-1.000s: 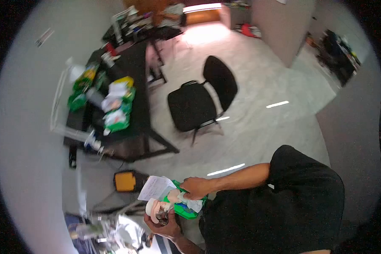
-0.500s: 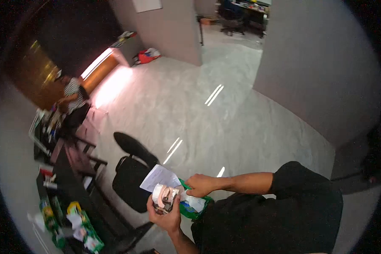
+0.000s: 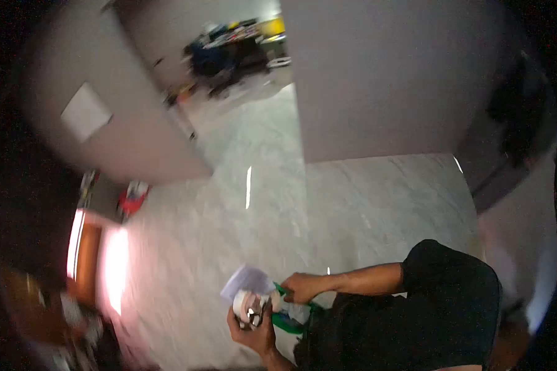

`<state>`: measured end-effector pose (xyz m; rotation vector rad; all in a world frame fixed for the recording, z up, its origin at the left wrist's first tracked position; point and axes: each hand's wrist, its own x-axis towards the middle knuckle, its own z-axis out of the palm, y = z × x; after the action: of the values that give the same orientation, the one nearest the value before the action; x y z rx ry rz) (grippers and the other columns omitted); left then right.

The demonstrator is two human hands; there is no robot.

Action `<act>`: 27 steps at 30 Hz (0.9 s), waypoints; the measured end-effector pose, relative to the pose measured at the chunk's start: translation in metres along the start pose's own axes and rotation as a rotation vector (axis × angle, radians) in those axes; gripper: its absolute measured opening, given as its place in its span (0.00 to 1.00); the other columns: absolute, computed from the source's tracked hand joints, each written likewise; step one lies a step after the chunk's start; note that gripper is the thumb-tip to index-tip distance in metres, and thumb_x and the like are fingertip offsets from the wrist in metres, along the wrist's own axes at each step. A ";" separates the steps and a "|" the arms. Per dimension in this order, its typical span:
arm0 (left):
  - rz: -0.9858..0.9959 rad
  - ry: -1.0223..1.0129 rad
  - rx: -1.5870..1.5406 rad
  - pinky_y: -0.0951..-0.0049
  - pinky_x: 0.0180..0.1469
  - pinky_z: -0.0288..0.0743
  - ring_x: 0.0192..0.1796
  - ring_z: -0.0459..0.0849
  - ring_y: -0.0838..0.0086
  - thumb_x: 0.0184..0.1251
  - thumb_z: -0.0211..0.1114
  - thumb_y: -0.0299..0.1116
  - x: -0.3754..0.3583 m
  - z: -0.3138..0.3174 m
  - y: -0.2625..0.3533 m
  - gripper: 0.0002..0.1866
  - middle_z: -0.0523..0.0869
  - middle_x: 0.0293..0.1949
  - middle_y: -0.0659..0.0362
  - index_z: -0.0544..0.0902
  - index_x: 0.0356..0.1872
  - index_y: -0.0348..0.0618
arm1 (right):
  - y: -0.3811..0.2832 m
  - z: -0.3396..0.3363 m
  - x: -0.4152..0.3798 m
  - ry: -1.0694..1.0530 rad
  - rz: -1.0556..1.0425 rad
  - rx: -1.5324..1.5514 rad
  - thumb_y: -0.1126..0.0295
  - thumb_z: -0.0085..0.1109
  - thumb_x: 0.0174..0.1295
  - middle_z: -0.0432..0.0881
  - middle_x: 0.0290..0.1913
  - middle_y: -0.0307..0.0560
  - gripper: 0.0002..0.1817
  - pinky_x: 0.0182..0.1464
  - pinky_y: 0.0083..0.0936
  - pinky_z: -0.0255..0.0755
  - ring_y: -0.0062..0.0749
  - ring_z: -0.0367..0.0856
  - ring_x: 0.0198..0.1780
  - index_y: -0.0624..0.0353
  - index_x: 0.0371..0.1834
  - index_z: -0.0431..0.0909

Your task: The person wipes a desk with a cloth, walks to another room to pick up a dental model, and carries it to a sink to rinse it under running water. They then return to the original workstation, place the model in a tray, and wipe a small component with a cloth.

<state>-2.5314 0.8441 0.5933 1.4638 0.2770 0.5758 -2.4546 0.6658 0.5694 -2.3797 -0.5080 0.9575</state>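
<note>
My left hand (image 3: 252, 332) is wrapped round a dental model (image 3: 247, 304), white with pink gum-coloured parts and a dark, shiny piece near the thumb. Just behind the model stands a sheet of paper (image 3: 246, 280) with faint writing; what supports it is hidden. Close on the right is a green tray (image 3: 286, 323), held near my body, with whitish and clear items inside. My right hand (image 3: 306, 287) has its fingers curled over the tray's far edge, beside the model. Some of its fingertips are hidden.
Grey walls (image 3: 377, 80) flank an opening to a room with a cluttered desk (image 3: 229, 46). A red bag (image 3: 132, 199) lies by the left wall, near a bright pinkish light (image 3: 116, 266). Blurred clutter (image 3: 74, 321) fills the lower left. Pale glossy floor (image 3: 260, 229) stretches ahead.
My view has swung right, so the chair and the green trays on the left table are out of sight. Both hands keep their holds and sit slightly lower in view.
</note>
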 end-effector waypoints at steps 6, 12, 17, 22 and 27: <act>0.065 -0.306 -0.054 0.68 0.39 0.86 0.45 0.84 0.66 0.38 0.86 0.21 0.201 0.109 -0.016 0.39 0.84 0.48 0.47 0.75 0.56 0.32 | 0.002 -0.173 0.081 0.354 0.105 0.138 0.58 0.59 0.58 0.84 0.35 0.65 0.19 0.41 0.49 0.76 0.58 0.84 0.37 0.65 0.40 0.83; 0.022 -0.419 -0.151 0.72 0.38 0.84 0.42 0.85 0.66 0.42 0.85 0.22 0.336 0.273 -0.017 0.38 0.84 0.45 0.49 0.73 0.57 0.34 | 0.062 -0.341 0.148 0.469 0.086 0.122 0.56 0.60 0.59 0.85 0.32 0.61 0.20 0.42 0.48 0.76 0.56 0.85 0.38 0.65 0.41 0.81; 0.051 -0.382 -0.135 0.72 0.38 0.83 0.43 0.85 0.67 0.42 0.85 0.23 0.406 0.481 -0.001 0.39 0.85 0.44 0.49 0.74 0.58 0.33 | 0.179 -0.529 0.175 0.404 0.244 0.273 0.56 0.60 0.58 0.85 0.32 0.62 0.20 0.42 0.49 0.76 0.57 0.85 0.38 0.65 0.39 0.81; 0.072 -0.441 -0.076 0.68 0.41 0.84 0.44 0.86 0.65 0.47 0.83 0.24 0.532 0.591 -0.015 0.38 0.85 0.47 0.48 0.72 0.60 0.32 | 0.225 -0.679 0.253 0.460 0.145 0.242 0.57 0.58 0.58 0.84 0.32 0.65 0.20 0.42 0.50 0.74 0.59 0.85 0.38 0.67 0.38 0.81; 0.062 -0.532 0.056 0.68 0.43 0.84 0.44 0.85 0.65 0.47 0.83 0.23 0.607 0.790 -0.048 0.37 0.85 0.46 0.50 0.73 0.60 0.33 | 0.345 -0.825 0.285 0.594 0.082 0.312 0.55 0.56 0.57 0.84 0.34 0.68 0.23 0.45 0.51 0.77 0.63 0.84 0.40 0.69 0.38 0.82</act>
<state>-1.6102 0.4885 0.7317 1.6260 -0.1716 0.2119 -1.6176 0.2702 0.7242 -2.2548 -0.0289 0.2921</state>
